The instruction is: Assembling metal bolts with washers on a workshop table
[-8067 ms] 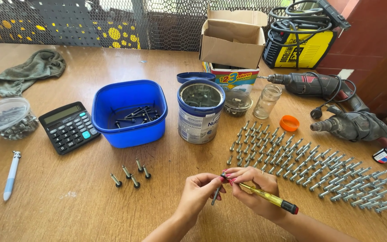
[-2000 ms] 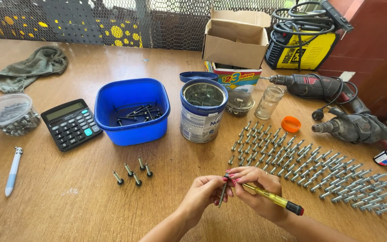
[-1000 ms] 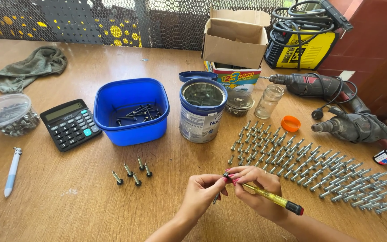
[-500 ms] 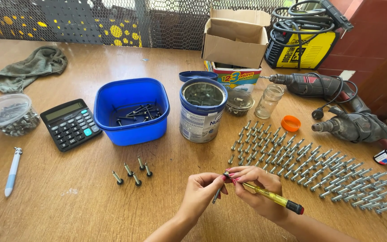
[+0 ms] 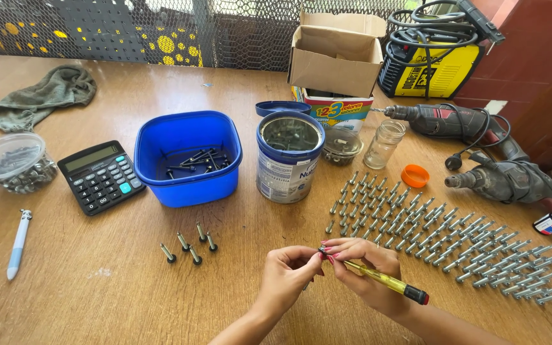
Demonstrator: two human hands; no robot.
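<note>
Wooden table [image 5: 122, 300]: bolt rows [image 5: 442, 233] right of hands, blue tub [image 5: 186, 156] behind.

hands: left [image 5: 287, 275] pinches small bolt | right [image 5: 365, 271] grips yellow screwdriver [image 5: 383, 282] | bolt rows [image 5: 442, 239] beside

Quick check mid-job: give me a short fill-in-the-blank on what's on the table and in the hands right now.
1. The right hand holds a screwdriver with a ____ handle.
2. The dark screws lie inside the ____ tub.
3. The calculator sits to the ____ of that tub in the picture.
4. The orange lid lies beside the rows of ____ bolts.

Missing words: yellow; blue; left; silver
</note>
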